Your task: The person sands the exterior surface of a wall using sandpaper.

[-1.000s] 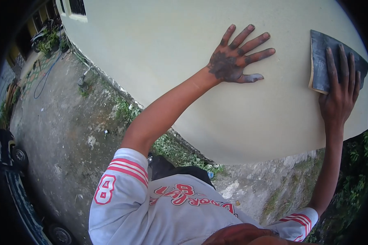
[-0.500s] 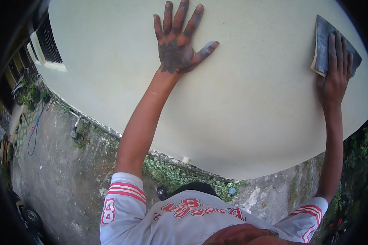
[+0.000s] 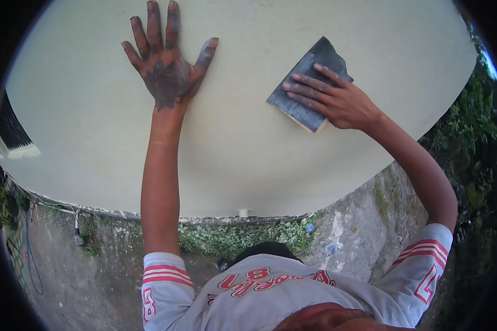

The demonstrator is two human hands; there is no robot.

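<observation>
My left hand [image 3: 169, 74] lies flat on the pale wall [image 3: 232, 149] with its fingers spread. Dark smudges mark its back and fingers, and whitish dust coats the thumb. To the right, my right hand [image 3: 337, 99] presses a dark sheet of sandpaper [image 3: 320, 55] against the wall under outstretched fingers. The sheet sits tilted, with one ragged edge and a paler backing showing along its lower edge. Its underside against the wall is hidden.
A short white pipe stub [image 3: 243, 213] sticks out at the wall's base. Low green plants [image 3: 221, 238] grow along the concrete ground [image 3: 110, 281]. A barred window [image 3: 11, 127] is at far left, a blue hose [image 3: 32, 259] below it, and dense foliage [image 3: 472, 165] at right.
My right hand has swept the sandpaper leftward across the wall, closer to my left hand, and the sheet has turned. My left hand stays spread on the wall while the view has shifted.
</observation>
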